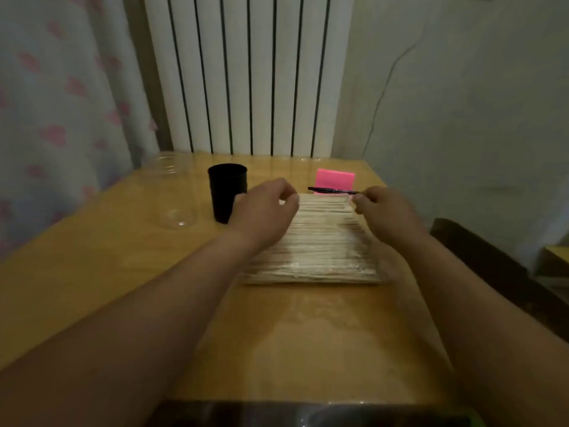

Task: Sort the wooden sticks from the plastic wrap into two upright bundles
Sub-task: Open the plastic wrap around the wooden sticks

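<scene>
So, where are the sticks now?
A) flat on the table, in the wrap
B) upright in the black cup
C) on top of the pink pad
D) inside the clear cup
A: the sticks lie flat on the table as one pack in the wrap, with the left hand and right hand at its far end.

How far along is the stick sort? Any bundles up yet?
Done: nothing; no bundle stands. The wooden sticks lie flat inside the plastic wrap. In hand: left hand and right hand, fingers curled, seem to pinch the wrap's far edge. Left: open it, split the sticks, stand two bundles; the black cup and clear cup nearby show no sticks.
</scene>
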Tool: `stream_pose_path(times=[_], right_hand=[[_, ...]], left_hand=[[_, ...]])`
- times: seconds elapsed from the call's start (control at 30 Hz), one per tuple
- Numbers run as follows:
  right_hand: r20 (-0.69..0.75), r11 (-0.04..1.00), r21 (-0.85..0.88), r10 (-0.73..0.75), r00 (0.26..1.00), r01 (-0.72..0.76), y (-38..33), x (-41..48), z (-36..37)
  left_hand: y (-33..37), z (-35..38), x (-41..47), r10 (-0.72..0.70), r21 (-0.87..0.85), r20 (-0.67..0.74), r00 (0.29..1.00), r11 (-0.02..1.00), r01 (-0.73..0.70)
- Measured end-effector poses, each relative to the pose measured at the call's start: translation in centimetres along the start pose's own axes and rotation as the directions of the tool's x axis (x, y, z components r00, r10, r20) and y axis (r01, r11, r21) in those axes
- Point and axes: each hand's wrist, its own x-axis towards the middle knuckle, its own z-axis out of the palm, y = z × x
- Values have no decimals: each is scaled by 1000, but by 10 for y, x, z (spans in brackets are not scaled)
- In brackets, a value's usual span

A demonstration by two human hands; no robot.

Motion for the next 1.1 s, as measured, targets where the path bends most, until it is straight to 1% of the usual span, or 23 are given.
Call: stream_pose_path(times=[0.07,0.13,0.23,0.33,0.43,0.53,0.6,0.7,0.8,1.0,1.1], right_hand=[[65,995,98,19,998,-25,3,6,9],[87,994,107,3,996,-13,7,4,19],[91,986,165,-8,996,-7,19,-1,26],[136,995,103,-25,990,11,17,-6,20],[161,991,131,4,987,-26,11,-9,18],[227,975,202,43,973,-90,4,-14,16],[267,951,280,57,962,-134,0,-17,14],[303,908,368,85,949,-199,-4,-19,11],[336,839,478,101,936,-262,-4,-19,11],[360,749,606,43,932,-268,-5,-16,12],[302,768,608,11,953,-202,-6,-16,11]], left_hand=[[7,15,4,4,142,108,994,990,-20],[10,34,-2,3,215,170,985,976,-40],[0,55,-15,67,245,174,982,963,-110],[-4,59,-17,100,235,173,980,962,-140],[-4,58,-18,127,217,156,980,963,-159],[-4,58,-20,145,198,139,980,965,-171],[-2,57,-20,158,187,123,980,966,-180],[-1,56,-20,170,173,87,982,968,-183],[-1,56,-19,158,138,105,982,975,-172],[-1,58,-17,143,107,141,979,981,-159],[-2,58,-16,142,64,146,979,986,-153]])
